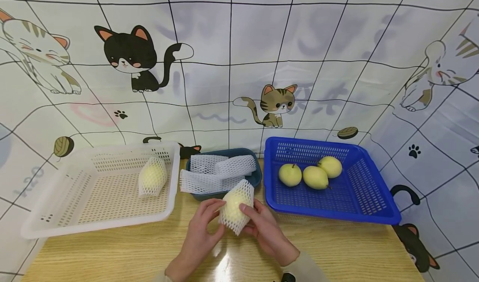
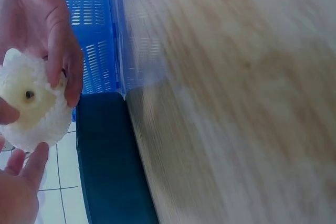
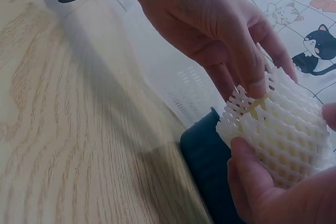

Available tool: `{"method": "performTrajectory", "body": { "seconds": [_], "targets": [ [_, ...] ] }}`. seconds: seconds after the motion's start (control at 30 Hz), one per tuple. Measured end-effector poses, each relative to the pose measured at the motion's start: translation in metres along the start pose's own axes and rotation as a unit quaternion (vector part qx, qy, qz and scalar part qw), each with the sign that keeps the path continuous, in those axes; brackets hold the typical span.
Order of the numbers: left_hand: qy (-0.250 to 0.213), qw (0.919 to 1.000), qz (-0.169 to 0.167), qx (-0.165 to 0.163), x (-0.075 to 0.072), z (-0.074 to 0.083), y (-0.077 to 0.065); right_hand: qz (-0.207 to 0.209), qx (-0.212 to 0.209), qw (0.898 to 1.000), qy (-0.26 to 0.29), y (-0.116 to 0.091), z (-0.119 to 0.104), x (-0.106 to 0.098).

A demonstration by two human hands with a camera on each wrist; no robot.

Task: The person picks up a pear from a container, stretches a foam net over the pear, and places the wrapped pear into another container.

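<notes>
Both hands hold a pale yellow pear in a white foam net (image 1: 235, 207) above the table's front middle. My left hand (image 1: 203, 223) grips its left side, fingers above and thumb below. On the other side my right hand (image 1: 266, 228) grips it, thumb across the net. In the left wrist view the pear (image 2: 26, 121) shows a dark end through the net's opening. The right wrist view shows the left fingers at the net's loose edge (image 3: 241, 100). Behind the hands, a dark teal bin (image 1: 202, 196) holds several empty foam nets (image 1: 202, 182).
At left, a white basket (image 1: 104, 223) contains one netted pear (image 1: 152, 177). A blue basket (image 1: 333, 213) at right has three bare pears (image 1: 315, 177) in it. The wooden table (image 1: 123, 253) backs onto a cat-printed cloth (image 1: 209, 78).
</notes>
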State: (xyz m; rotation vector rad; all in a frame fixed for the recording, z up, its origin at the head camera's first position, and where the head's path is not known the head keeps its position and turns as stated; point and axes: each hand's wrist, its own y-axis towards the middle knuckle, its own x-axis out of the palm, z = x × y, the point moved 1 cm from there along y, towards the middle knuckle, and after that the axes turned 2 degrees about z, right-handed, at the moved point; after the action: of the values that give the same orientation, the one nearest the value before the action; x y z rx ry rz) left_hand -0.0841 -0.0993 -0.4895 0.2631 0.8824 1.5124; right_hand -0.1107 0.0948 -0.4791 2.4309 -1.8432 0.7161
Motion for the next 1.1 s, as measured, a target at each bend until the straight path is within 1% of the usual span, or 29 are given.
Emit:
{"method": "performTrajectory", "body": {
  "seconds": [0.07,0.1,0.2,0.33,0.37,0.43,0.5,0.6,0.7,0.8,0.83,0.9,0.97,1.03,1.07,1.1],
  "targets": [
    [-0.01,0.9999,0.012,-0.001,0.001,0.001,0.0,0.001,-0.001,1.0,0.002,0.0,-0.001,0.0],
    [-0.008,0.9998,0.019,0.001,0.001,0.001,-0.001,0.003,-0.001,1.0,0.003,0.0,-0.001,0.0],
    [0.015,0.9991,0.037,0.01,0.0,0.001,-0.001,0.007,-0.005,1.0,0.007,0.0,-0.001,0.001],
    [0.056,0.9965,0.053,0.034,-0.002,0.001,-0.002,0.015,-0.006,1.0,0.015,0.001,0.0,0.001],
    [0.061,0.9961,0.05,0.038,-0.003,0.001,-0.002,0.017,-0.007,1.0,0.016,0.001,0.001,0.001],
    [0.065,0.9954,0.04,0.059,-0.005,0.0,-0.003,0.026,-0.01,0.999,0.016,0.002,0.001,0.001],
    [0.055,0.9956,0.018,0.074,-0.006,-0.001,-0.004,0.033,-0.015,0.999,0.016,0.002,0.001,0.001],
    [0.031,0.9962,-0.024,0.078,-0.008,-0.002,-0.005,0.042,-0.024,0.999,0.009,0.003,0.001,0.001],
    [0.012,0.9974,-0.055,0.045,-0.01,-0.003,-0.005,0.04,-0.029,0.999,-0.005,0.003,0.001,0.001],
    [0.004,0.9979,-0.064,0.004,-0.01,-0.003,-0.006,0.036,-0.032,0.999,-0.022,0.003,0.002,0.001],
    [-0.003,0.998,-0.062,-0.011,-0.01,-0.003,-0.006,0.036,-0.033,0.998,-0.027,0.003,0.002,0.001],
    [-0.019,0.9981,-0.045,-0.036,-0.01,-0.003,-0.006,0.037,-0.036,0.998,-0.039,0.002,0.002,0.001],
    [-0.041,0.996,-0.026,-0.075,-0.01,-0.003,-0.004,0.039,-0.039,0.997,-0.053,0.001,0.001,0.002],
    [-0.078,0.9883,-0.015,-0.13,-0.01,-0.001,-0.002,0.04,-0.041,0.996,-0.069,0.0,0.001,0.003],
    [-0.101,0.9821,-0.016,-0.158,-0.01,-0.001,0.0,0.041,-0.043,0.995,-0.077,-0.001,0.0,0.004],
    [-0.125,0.973,-0.022,-0.193,-0.01,0.001,0.002,0.042,-0.043,0.995,-0.085,-0.002,0.0,0.004]
  ]
}}
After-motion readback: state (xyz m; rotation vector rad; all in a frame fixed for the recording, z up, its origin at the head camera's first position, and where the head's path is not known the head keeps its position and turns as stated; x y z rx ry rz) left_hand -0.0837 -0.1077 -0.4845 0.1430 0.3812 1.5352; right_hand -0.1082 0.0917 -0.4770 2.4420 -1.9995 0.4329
